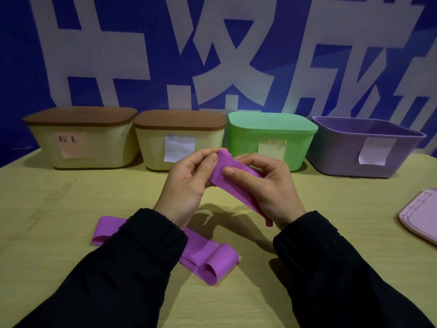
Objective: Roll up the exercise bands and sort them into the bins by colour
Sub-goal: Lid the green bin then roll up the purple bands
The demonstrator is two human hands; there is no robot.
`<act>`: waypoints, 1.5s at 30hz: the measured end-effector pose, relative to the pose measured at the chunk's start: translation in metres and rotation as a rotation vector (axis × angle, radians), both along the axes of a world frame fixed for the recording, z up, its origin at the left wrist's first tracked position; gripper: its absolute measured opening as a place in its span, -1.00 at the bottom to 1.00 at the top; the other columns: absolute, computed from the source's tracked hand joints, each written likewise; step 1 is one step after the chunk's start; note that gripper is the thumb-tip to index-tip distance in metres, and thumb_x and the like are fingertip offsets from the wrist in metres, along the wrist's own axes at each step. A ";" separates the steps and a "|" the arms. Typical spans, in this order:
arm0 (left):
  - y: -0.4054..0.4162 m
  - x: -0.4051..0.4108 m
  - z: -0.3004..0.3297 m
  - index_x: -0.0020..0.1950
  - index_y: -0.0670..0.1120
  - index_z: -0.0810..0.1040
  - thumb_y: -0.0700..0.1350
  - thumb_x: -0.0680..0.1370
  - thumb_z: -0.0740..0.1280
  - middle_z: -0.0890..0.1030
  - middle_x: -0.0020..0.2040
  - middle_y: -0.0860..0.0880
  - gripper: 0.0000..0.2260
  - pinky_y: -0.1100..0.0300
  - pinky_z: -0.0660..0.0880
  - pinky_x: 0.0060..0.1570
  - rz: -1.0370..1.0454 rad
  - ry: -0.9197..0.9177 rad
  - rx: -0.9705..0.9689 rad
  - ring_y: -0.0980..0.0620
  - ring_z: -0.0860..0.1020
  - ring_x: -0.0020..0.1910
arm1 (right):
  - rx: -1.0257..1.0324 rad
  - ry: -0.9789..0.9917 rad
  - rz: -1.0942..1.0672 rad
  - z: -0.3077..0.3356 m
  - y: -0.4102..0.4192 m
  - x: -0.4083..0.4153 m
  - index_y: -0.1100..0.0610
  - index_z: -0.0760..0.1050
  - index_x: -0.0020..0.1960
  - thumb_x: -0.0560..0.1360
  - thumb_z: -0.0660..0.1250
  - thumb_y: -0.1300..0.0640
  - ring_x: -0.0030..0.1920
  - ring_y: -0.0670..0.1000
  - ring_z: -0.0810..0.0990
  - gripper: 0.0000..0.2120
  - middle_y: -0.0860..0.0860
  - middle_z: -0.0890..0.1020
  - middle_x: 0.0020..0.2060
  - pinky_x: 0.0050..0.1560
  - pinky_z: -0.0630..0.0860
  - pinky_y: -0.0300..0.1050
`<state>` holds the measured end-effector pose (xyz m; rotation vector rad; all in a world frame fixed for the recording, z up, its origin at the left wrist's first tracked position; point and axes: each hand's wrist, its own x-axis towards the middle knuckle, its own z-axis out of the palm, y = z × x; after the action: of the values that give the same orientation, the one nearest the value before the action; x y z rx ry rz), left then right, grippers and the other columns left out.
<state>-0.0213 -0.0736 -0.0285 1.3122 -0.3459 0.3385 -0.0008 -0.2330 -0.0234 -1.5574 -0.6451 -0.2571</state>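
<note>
Here, at the centre of the frame, both hands hold one purple band (227,178) above the table (59,209): the left hand (186,185) curls its fingers round the band's upper end, thumb pressed on its face, while the right hand (267,188) pinches it with the thumb on top, the band running down through the palm so its lower end sticks out near the wrist. In the lower centre, more purple band (210,261) lies flat on the table with one end curled over, partly hidden beneath the left sleeve (132,261). Across the upper middle of the frame stand four bins in a row: two cream bins (89,143) (156,147) with brown lids, a green lidded bin (269,136), and an open purple bin (343,159) at the right. A pink lid (421,216) lies at the right edge
</note>
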 end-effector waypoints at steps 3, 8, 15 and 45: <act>-0.001 0.000 0.000 0.13 -0.10 0.59 -0.04 0.51 0.30 0.72 -0.07 0.01 -0.74 0.22 0.61 -0.02 0.030 0.012 -0.010 0.08 0.62 -0.08 | -0.001 0.017 0.026 0.001 0.000 -0.003 0.10 0.69 -0.12 0.44 0.53 0.14 -0.30 -0.13 0.58 -0.95 -0.04 0.68 -0.31 -0.28 0.48 -0.27; -0.001 0.000 -0.003 0.09 -0.04 0.65 0.06 0.53 0.36 0.70 -0.02 -0.10 -0.76 0.16 0.60 0.00 0.044 0.034 0.069 0.01 0.63 -0.03 | 0.004 0.005 0.022 0.000 0.003 -0.003 0.10 0.69 -0.10 0.46 0.51 0.15 -0.29 -0.13 0.58 -0.97 -0.04 0.69 -0.30 -0.27 0.49 -0.28; 0.004 -0.002 0.003 0.11 -0.12 0.63 -0.11 0.44 0.40 0.71 -0.03 -0.05 -0.74 0.14 0.60 0.10 0.028 0.045 -0.094 0.03 0.65 -0.02 | -0.035 0.087 0.091 0.000 -0.002 0.001 0.10 0.71 -0.09 0.41 0.55 0.12 -0.29 -0.05 0.59 -0.89 0.04 0.69 -0.27 -0.27 0.52 -0.20; 0.004 -0.001 0.002 0.20 -0.08 0.58 -0.18 0.65 0.26 0.69 -0.04 -0.04 -0.83 0.20 0.61 -0.13 -0.002 0.076 0.074 0.03 0.64 -0.08 | -0.061 -0.010 -0.086 -0.001 -0.006 0.006 0.21 0.65 -0.09 0.55 0.42 0.19 -0.50 -0.20 0.48 -0.91 -0.18 0.56 -0.50 -0.47 0.32 -0.44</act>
<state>-0.0226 -0.0695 -0.0267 1.3937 -0.2978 0.2751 0.0053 -0.2391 -0.0243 -1.6454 -0.5996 -0.3120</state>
